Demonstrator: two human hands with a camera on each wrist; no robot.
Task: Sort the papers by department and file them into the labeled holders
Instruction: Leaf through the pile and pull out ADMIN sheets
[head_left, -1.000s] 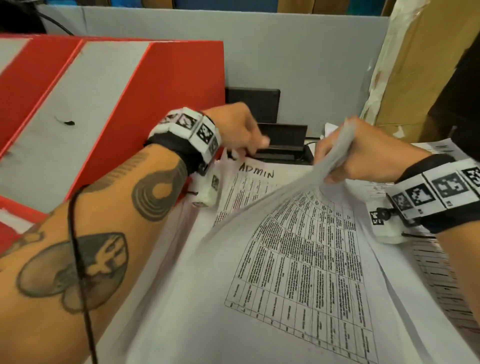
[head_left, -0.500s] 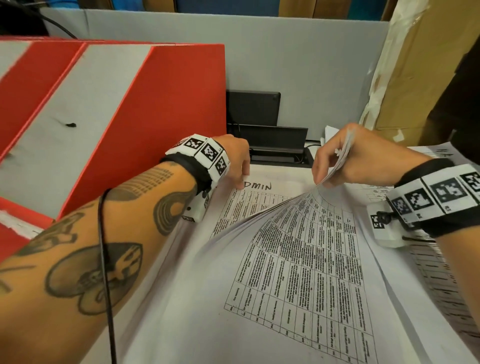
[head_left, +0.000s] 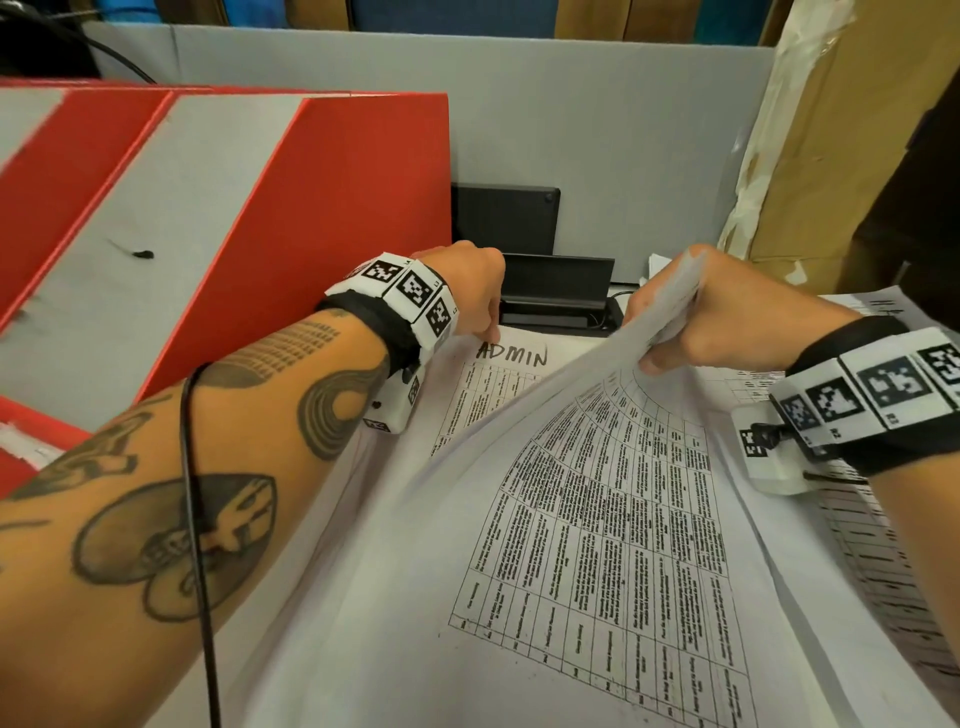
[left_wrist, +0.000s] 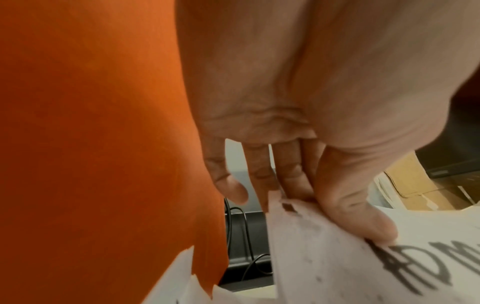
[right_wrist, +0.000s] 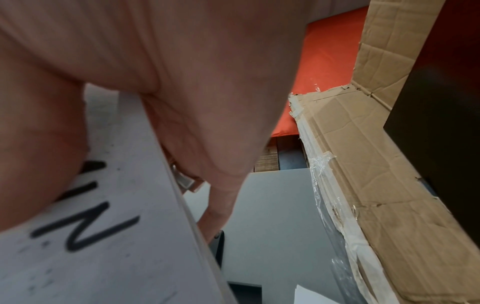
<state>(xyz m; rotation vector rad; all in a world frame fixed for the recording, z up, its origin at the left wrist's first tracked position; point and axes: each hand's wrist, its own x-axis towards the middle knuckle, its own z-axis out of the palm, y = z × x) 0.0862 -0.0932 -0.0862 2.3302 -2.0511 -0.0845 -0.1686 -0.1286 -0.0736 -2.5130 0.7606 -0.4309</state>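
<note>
Head: papers (head_left: 597, 519) on desk beside red holders (head_left: 332, 208), long axis running away; white, printed tables, "ADMIN" handwritten. Right hand (head_left: 727, 322) pinching lifted sheets. Left wrist: left hand (left_wrist: 298, 123) pinching top corner. Right wrist: sheet edge clamped.

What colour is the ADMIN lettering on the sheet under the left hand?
Black, handwritten on the white sheet; the head view shows it best.

A taped cardboard box (head_left: 852, 130) stands right of a grey partition (head_left: 571, 119), black device (head_left: 553, 291) below
</note>
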